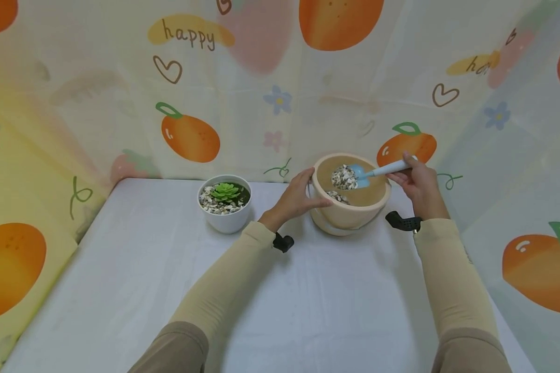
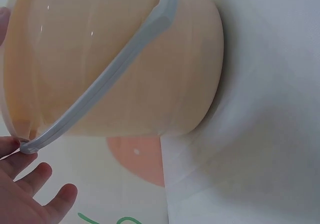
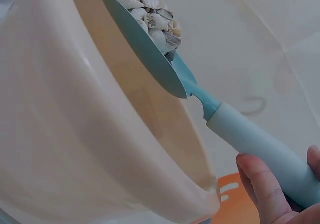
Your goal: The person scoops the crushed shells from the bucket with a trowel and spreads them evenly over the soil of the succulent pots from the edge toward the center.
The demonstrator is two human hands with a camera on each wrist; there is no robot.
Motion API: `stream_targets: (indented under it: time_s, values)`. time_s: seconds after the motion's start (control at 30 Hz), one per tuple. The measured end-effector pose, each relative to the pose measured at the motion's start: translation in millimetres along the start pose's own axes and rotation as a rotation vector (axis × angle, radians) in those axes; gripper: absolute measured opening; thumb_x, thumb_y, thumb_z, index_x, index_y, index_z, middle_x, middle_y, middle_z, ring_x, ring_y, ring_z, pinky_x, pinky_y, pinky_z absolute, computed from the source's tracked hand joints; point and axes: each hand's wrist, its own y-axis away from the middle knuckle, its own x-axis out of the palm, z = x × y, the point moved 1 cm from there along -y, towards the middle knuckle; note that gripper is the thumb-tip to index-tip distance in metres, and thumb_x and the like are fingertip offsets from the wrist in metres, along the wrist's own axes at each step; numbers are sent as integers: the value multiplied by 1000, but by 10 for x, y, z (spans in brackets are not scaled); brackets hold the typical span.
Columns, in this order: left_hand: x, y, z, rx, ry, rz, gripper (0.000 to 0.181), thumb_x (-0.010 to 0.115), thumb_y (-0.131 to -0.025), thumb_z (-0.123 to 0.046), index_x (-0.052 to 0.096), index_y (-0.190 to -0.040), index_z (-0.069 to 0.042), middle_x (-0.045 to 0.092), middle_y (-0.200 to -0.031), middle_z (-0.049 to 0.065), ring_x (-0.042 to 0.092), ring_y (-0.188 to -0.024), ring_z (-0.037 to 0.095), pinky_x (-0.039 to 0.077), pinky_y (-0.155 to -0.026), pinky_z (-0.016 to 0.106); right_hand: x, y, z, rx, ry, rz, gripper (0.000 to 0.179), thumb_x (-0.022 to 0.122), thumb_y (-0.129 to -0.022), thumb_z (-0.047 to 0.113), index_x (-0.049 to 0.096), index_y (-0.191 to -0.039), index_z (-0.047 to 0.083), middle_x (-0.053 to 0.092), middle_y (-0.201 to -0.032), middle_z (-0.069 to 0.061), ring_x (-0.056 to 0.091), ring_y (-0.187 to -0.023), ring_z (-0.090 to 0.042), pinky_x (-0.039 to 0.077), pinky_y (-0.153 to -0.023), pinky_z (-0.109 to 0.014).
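My right hand (image 1: 421,184) grips the pale handle of a small blue trowel (image 3: 145,49) at the right of the bucket. On its blade lies a heap of seashells (image 3: 155,22), held above the opening. Below is a beige plastic bucket (image 1: 354,213) with a grey carrying handle (image 2: 107,79), standing on the table. More shells (image 1: 337,197) show inside, near its front left. At the bucket's left side my left hand (image 1: 295,198) holds the rim, thumb along the front and fingers toward the back. In the left wrist view, fingertips touch the carrying handle's hinge.
To the left of the bucket stands a white pot (image 1: 226,223) with a green succulent (image 1: 226,191) and shells around it. A white cloth covers the table (image 1: 326,305). Fruit-patterned curtains (image 1: 242,124) hang close behind and on both sides.
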Motion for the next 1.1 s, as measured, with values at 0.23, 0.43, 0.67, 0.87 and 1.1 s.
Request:
stream_targets:
  time_s: [0.23, 0.43, 0.67, 0.87, 1.1]
  values:
    - [-23, 11, -11, 12, -9, -7, 105, 81, -74, -50, 27, -153, -7, 36, -155, 10, 37, -140, 25, 32, -117, 43, 1, 17, -5, -41, -25, 23, 54, 73, -86, 17, 51, -135, 12, 71, -84, -11, 74, -79, -24, 49, -89, -42]
    - [-40, 28, -20, 30, -14, -13, 99, 80, -76, -48, 31, -151, -7, 41, -150, 10, 43, -132, 25, 37, -114, 42, 29, 43, -30, -79, -23, 19, 37, 74, -85, 17, 58, -117, 11, 71, -85, -10, 74, -78, -23, 50, -87, -42]
    - [-55, 39, 14, 32, 5, -22, 96, 80, -76, -48, 34, -150, -8, 41, -152, 10, 38, -140, 27, 33, -116, 45, 54, 35, -59, -116, -11, 3, 56, 76, -82, 20, 53, -132, 12, 72, -90, -8, 75, -80, -22, 55, -80, -40]
    - [-121, 66, 30, 18, 20, -23, 97, 80, -76, -50, 34, -151, -9, 38, -154, 10, 33, -144, 29, 31, -117, 49, 104, 62, -66, -130, -11, 5, 45, 77, -81, 20, 58, -121, 11, 72, -89, -8, 75, -79, -22, 55, -79, -40]
    - [-222, 105, 41, -1, -1, -22, 97, 79, -76, -50, 32, -151, -8, 34, -156, 12, 28, -147, 30, 30, -117, 50, 134, 105, -86, -149, -19, 15, 41, 78, -80, 21, 59, -115, 10, 72, -86, -9, 75, -79, -22, 57, -75, -39]
